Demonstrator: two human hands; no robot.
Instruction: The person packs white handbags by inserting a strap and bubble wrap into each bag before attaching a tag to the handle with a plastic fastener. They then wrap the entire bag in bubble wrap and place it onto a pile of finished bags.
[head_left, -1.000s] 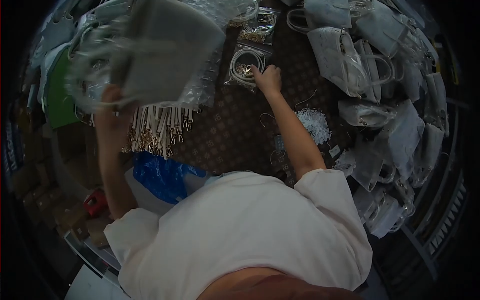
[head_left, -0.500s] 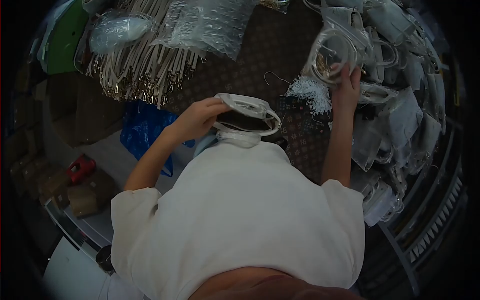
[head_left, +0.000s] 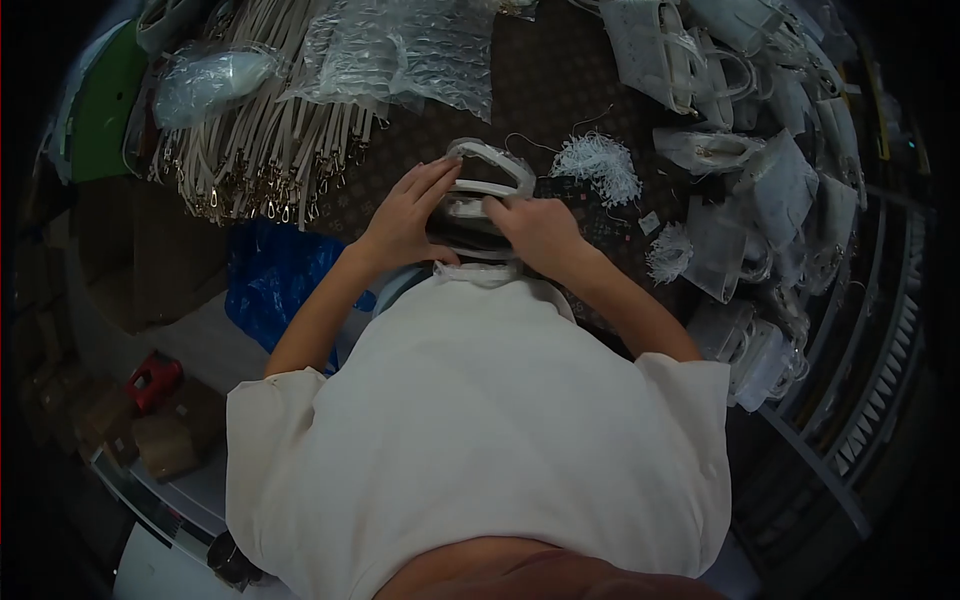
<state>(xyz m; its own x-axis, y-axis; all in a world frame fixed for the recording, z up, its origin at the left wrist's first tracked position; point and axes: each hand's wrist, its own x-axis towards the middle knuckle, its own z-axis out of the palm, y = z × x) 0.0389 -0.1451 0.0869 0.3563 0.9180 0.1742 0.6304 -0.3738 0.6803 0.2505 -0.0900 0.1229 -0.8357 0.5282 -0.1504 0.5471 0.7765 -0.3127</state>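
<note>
White bag (head_left: 468, 238): close against the person's shirt (head_left: 480, 430), at the near side of the worktop (head_left: 415, 145), mouth gaping upward.
Left hand (head_left: 405, 215): fingers spread across the bag's left end, thumb by the near rim; should they slip, the mouth could fold in.
Right hand (head_left: 545, 235): fingers bent over the opening on the right; whether they grip anything is hidden, so a loose hold could let something drop unseen.
Handle (head_left: 512, 166): arched just beyond the fingers; a quick withdrawal might snag it and tip the bag.
White strings (head_left: 596, 168): heaped beyond the right forearm; a sideways sweep could drag loose loops along.
Straps (head_left: 270, 140): piled with metal clips at their ends, well apart from the bag; brushed by the left arm, they might slide off the edge.
</note>
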